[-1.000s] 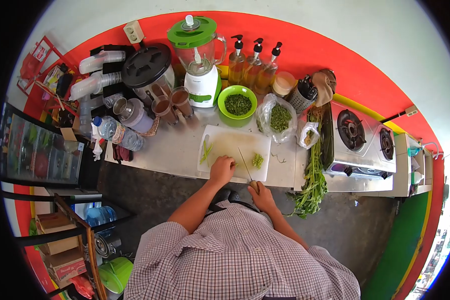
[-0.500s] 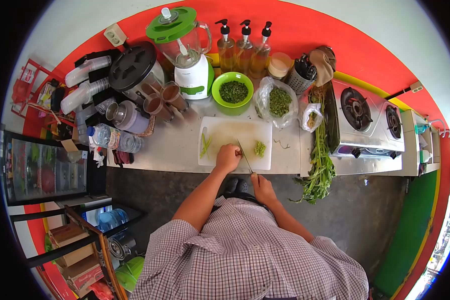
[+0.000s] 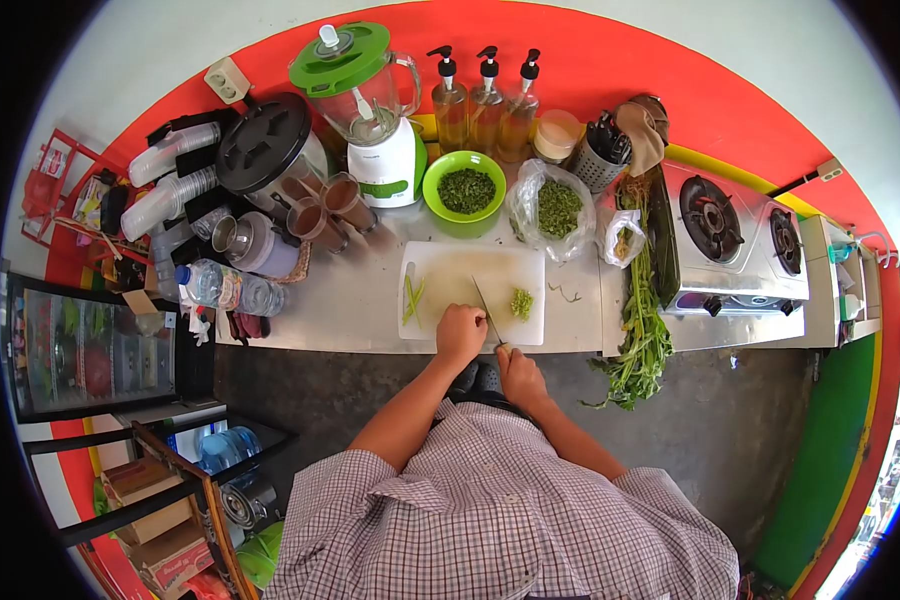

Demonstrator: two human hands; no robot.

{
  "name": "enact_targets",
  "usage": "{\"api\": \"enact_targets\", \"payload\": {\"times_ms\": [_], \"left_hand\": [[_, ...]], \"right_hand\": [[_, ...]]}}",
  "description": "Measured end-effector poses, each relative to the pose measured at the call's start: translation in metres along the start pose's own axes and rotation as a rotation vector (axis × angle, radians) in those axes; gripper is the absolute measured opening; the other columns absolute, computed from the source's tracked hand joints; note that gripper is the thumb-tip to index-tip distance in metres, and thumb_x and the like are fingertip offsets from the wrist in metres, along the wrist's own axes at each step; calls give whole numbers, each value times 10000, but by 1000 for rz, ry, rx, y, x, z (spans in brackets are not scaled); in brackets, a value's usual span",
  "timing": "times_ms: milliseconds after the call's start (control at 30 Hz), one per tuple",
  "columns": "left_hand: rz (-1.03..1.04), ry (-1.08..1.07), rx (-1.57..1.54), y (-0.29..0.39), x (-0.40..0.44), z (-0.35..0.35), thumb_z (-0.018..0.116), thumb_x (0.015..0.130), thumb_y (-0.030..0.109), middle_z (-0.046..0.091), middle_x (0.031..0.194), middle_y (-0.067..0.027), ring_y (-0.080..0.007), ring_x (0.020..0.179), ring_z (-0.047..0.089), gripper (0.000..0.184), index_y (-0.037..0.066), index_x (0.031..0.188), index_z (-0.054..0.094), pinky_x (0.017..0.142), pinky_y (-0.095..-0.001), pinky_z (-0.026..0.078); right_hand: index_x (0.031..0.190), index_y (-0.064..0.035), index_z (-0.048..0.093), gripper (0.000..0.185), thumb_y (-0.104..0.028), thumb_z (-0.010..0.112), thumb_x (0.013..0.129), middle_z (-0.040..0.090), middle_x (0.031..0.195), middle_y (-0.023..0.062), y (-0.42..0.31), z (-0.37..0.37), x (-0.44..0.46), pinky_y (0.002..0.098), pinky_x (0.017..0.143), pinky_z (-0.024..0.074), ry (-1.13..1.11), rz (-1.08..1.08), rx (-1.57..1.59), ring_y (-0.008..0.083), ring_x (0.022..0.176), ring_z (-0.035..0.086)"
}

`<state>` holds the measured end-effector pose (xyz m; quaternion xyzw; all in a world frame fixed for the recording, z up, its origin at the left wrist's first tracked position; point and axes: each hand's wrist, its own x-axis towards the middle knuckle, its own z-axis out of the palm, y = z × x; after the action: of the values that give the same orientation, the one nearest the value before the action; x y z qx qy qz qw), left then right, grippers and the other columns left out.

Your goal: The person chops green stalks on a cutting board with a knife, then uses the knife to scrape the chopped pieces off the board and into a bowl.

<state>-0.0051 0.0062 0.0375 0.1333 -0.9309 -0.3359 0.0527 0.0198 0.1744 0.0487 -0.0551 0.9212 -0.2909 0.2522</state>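
A white cutting board (image 3: 450, 268) lies at the counter's front edge. My right hand (image 3: 522, 377) is wrapped around the handle of a knife (image 3: 486, 307), whose thin blade slants across the board and points away from me. Just left of the blade, my left hand (image 3: 460, 333) rests on the board's near edge with its fingers curled together; whatever they hold is hidden. Green stalk pieces (image 3: 411, 300) lie on the board's left side. To the right of the knife sits a small pile of chopped green stalks (image 3: 521, 304).
Behind the board stand a green bowl (image 3: 467, 222) of chopped leaves, an open plastic bag (image 3: 553, 247) of chopped greens and a blender (image 3: 383, 165). Long leafy stalks (image 3: 638, 345) hang over the counter edge beside the gas stove (image 3: 735, 275). Water bottles (image 3: 232, 286) lie left.
My left hand has drawn slightly toward me, to the board's near edge. My right hand keeps its grip on the knife. The view has shifted a little.
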Motion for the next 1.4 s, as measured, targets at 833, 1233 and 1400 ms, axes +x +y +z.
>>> {"api": "enact_targets", "payload": {"times_ms": [833,1233,1400], "left_hand": [[103,-19,-270,-28,5,9,712,775,-12,653,815,-128,-333,833,604,81,31,837,682,794,-437,493],[152,-22,-272,-35,7,13,728,756,-15,644,784,-132,-309,768,611,90,20,830,694,731,-421,493],[120,-45,-306,-36,7,15,716,761,-27,648,794,-139,-333,805,610,88,17,834,694,758,-438,484]], "right_hand": [[892,77,672,670,-515,403,1051,661,951,383,14,13,13,589,885,513,-88,-11,-38,555,939,647],[1059,39,665,578,-465,381,1071,673,986,344,17,20,17,580,884,510,-84,-68,-94,540,977,640],[994,99,659,656,-493,383,1062,657,968,382,4,5,6,566,890,516,-105,-8,20,530,975,648]]}}
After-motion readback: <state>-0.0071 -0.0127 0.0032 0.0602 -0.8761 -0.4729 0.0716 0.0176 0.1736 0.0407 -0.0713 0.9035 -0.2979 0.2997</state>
